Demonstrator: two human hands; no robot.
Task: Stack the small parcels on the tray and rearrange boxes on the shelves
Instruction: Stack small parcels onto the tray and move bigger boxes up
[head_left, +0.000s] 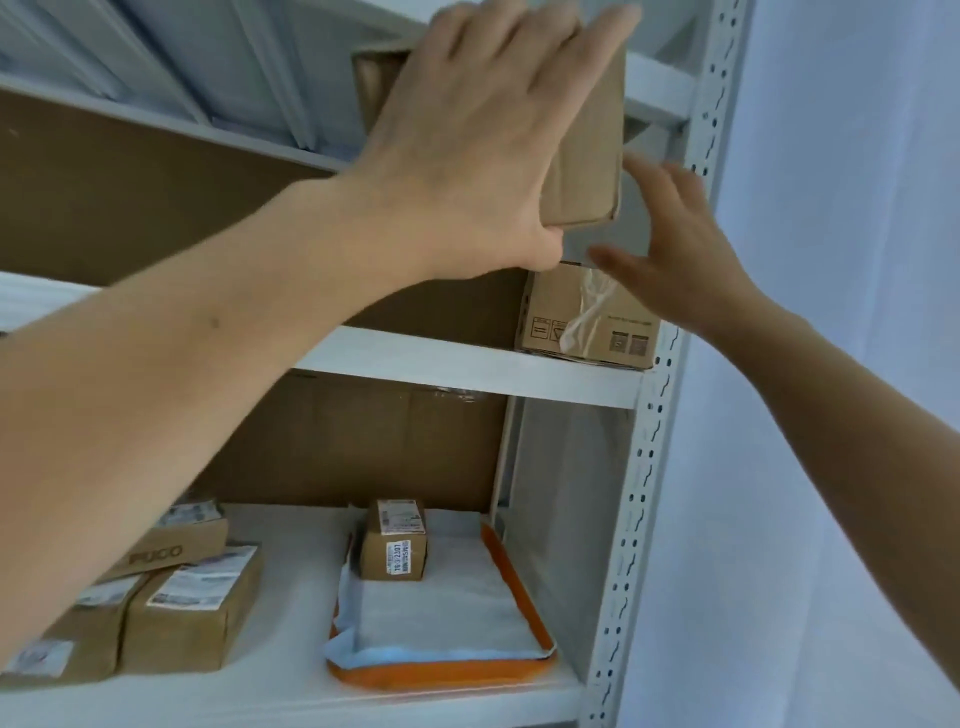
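A brown box (587, 156) is held up at the top shelf (660, 88), the left hand (467, 150) gripping its side with closed fingers, while the right hand (670, 249) hovers just beside it, fingers spread open.

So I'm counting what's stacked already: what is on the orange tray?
On the orange tray lies a pale liner sheet with one small labelled parcel at its back. Anything under the sheet is covered.
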